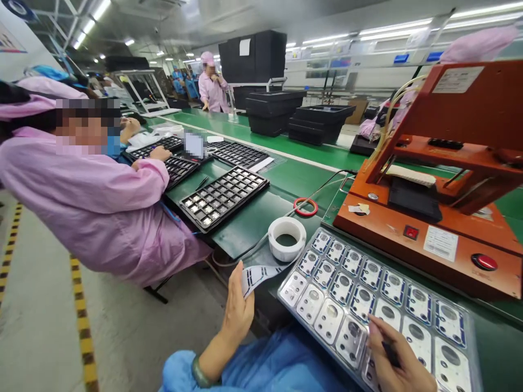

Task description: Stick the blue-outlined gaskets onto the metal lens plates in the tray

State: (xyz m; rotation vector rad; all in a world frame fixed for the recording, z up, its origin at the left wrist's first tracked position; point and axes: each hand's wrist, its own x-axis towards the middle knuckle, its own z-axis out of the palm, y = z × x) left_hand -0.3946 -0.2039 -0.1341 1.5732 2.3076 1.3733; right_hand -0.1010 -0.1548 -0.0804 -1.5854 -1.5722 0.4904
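Note:
My left hand pinches the loose end of a white label strip that runs off a white tape roll on the green table. My right hand grips a thin dark tool, its tip over the near row of a clear plastic tray. The tray holds several small metal parts in pockets, some with blue-edged stickers.
An orange press fixture with a red button stands behind the tray. A red ring lies by a cable. Black part trays lie to the left, where a person in a pink coat works. Black bins are stacked behind.

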